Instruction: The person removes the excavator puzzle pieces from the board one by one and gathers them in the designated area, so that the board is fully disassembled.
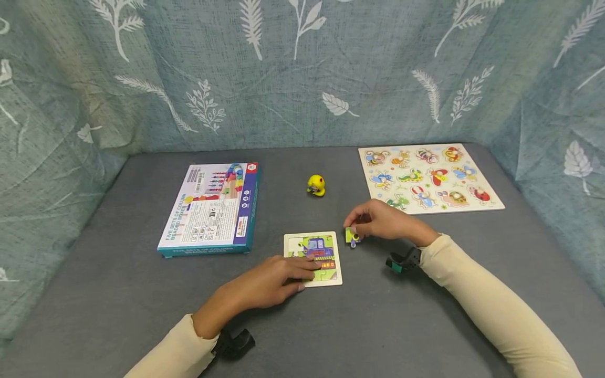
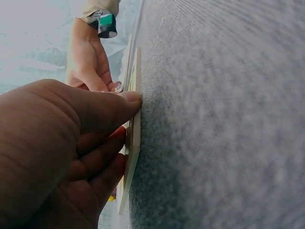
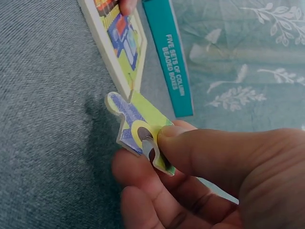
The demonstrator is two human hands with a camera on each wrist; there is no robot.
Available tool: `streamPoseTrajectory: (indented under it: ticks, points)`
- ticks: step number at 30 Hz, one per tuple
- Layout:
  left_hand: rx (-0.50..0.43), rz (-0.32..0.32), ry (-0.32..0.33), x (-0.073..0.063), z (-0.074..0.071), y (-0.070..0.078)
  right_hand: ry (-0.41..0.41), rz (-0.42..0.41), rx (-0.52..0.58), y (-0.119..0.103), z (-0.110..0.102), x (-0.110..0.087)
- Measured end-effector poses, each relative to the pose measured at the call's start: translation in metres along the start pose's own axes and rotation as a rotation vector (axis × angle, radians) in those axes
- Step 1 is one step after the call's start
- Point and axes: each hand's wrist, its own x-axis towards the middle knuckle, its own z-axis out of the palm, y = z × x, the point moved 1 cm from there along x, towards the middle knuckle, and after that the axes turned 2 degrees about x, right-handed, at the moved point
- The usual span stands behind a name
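A small square jigsaw board [image 1: 313,237] lies flat on the table, showing a purple vehicle on green, with a pale bare patch at its upper left. My left hand [image 1: 269,281] rests on it; the fingertips touch the picture and the thumb [image 2: 128,99] lies against the near edge. Just right of the board, my right hand [image 1: 380,220] pinches a jigsaw piece [image 3: 138,121] between thumb and fingers. Green, purple and yellow mark its face, and a rounded knob sticks out at one end. The piece is held tilted in the right wrist view.
Left of the board lies a flat box [image 1: 208,210] of column beads. A yellow toy figure [image 1: 316,185] stands behind the board. At the back right is an insect peg puzzle [image 1: 427,181]. A patterned curtain [image 1: 302,79] hangs beyond the grey table [image 1: 118,273].
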Motion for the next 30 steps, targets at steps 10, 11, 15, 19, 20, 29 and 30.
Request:
streamPoseTrajectory:
  ticks: [10,11,15,19,20,29,30]
  points:
    - [-0.031,-0.011,-0.003,-0.001,0.001,-0.001,0.009,-0.010,-0.078,0.007,0.002,0.002]
    - [-0.025,-0.003,0.000,-0.001,0.001,-0.002,0.010,-0.015,-0.097,0.007,0.002,0.002]
    - [-0.021,0.016,0.009,0.001,0.000,-0.002,0.023,-0.004,-0.149,0.005,0.001,0.003]
    - [-0.028,0.007,0.006,0.003,-0.002,0.000,0.039,0.020,-0.183,0.001,-0.002,0.002]
    - [-0.028,0.004,0.005,0.003,-0.002,0.000,0.045,0.021,-0.192,0.000,-0.003,0.002]
    - [-0.014,-0.005,0.032,0.005,-0.004,0.004,0.086,0.003,-0.189,-0.007,-0.009,0.006]
    - [-0.018,-0.006,0.043,0.005,-0.005,0.004,0.083,-0.004,-0.183,-0.008,-0.008,0.008]
